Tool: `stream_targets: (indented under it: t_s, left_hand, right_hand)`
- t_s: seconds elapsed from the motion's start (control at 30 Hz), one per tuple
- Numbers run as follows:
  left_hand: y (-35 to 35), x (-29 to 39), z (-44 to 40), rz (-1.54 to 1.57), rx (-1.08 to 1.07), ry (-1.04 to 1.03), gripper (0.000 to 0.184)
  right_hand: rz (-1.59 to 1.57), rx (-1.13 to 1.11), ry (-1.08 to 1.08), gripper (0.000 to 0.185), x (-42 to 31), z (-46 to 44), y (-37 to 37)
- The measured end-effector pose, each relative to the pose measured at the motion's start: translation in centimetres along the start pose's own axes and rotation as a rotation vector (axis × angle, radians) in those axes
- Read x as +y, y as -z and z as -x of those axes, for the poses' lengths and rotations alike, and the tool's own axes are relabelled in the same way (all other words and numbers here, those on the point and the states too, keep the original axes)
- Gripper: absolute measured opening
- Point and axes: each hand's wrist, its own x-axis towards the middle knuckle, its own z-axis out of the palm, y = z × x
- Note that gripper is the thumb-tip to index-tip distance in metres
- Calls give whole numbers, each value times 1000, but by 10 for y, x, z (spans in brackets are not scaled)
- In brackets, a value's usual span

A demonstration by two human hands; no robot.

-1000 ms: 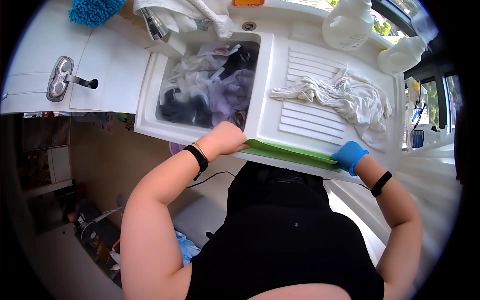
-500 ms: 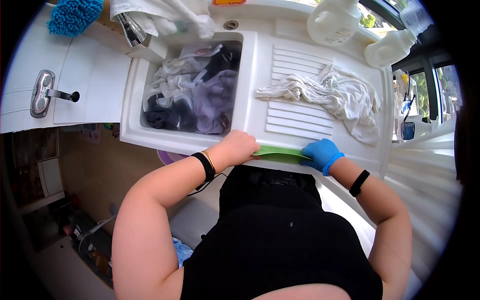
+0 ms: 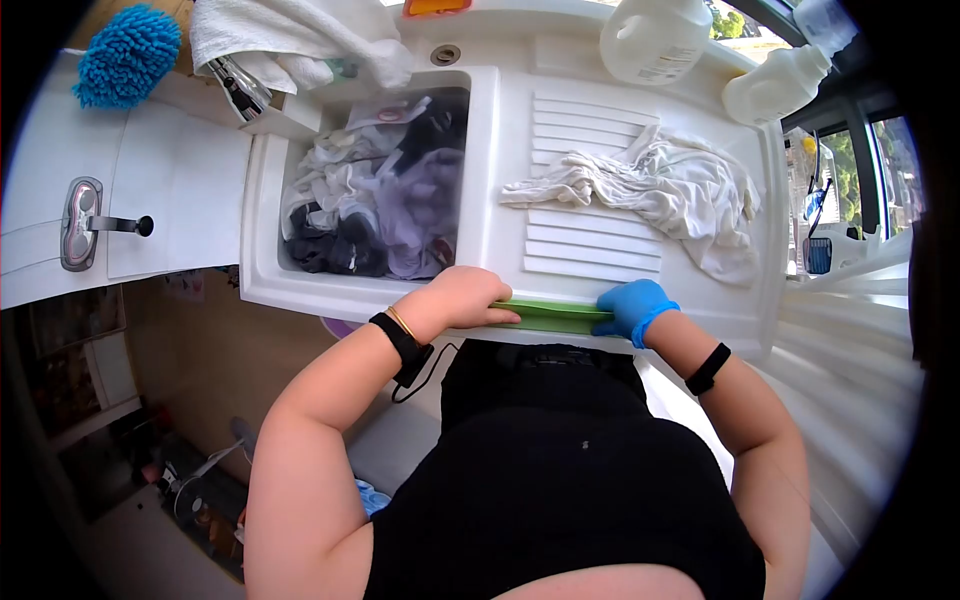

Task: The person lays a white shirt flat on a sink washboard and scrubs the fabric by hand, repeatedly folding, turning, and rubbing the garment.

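Note:
At the front rim of the white laundry sink [image 3: 365,290], a long, thin green strip [image 3: 550,317] bows between my hands. My bare left hand [image 3: 470,297] is closed round its left end, thumb along the near side. The other end is gripped by my right hand [image 3: 637,308], which wears a blue rubber glove; its fingertips are partly hidden. Dark, white and pale purple clothes [image 3: 385,190] lie wet in the basin to the left. Beyond my hands, a wrung white cloth [image 3: 650,190] rests across the ribbed washboard [image 3: 590,250].
Two translucent plastic jugs [image 3: 655,40] stand at the back right by the window. A white towel [image 3: 290,40] hangs over the tap [image 3: 240,90] at the back left. A blue chenille mitt [image 3: 128,58] is in the far left corner, above a white cabinet door [image 3: 175,190].
The view has shifted slightly. Both hands keep their hold on the green strip, which has tilted so that more of its near face shows.

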Motion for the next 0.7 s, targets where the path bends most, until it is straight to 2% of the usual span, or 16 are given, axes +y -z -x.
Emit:
stream_targets:
  t_s: [0.1,0.2,0.3,0.37,0.47,0.53,0.7]
  left_hand:
    - [-7,-15,21,42,144,-43,38]
    - [-7,-19,49,-89,177,94,29]
    - [-14,-20,57,-146,293,-3,16]
    - [-8,-12,59,-338,380,-92,9]
    - [26,24,62,-485,489,-179,8]
    - [30,37,65,-504,522,-180,7]
    - [-15,-13,64,-556,587,-53,5]
  right_hand:
    - [40,-13,-7,41,-9,3,8]
    - [59,15,10,40,-20,2,15]
    - [26,152,115,39,-35,-10,10]
    - [33,272,235,38,-41,-25,-1]
    - [64,159,102,37,-54,-20,14]
    - [42,240,125,36,-53,-17,5]
    - [56,388,184,30,-50,-19,-11]
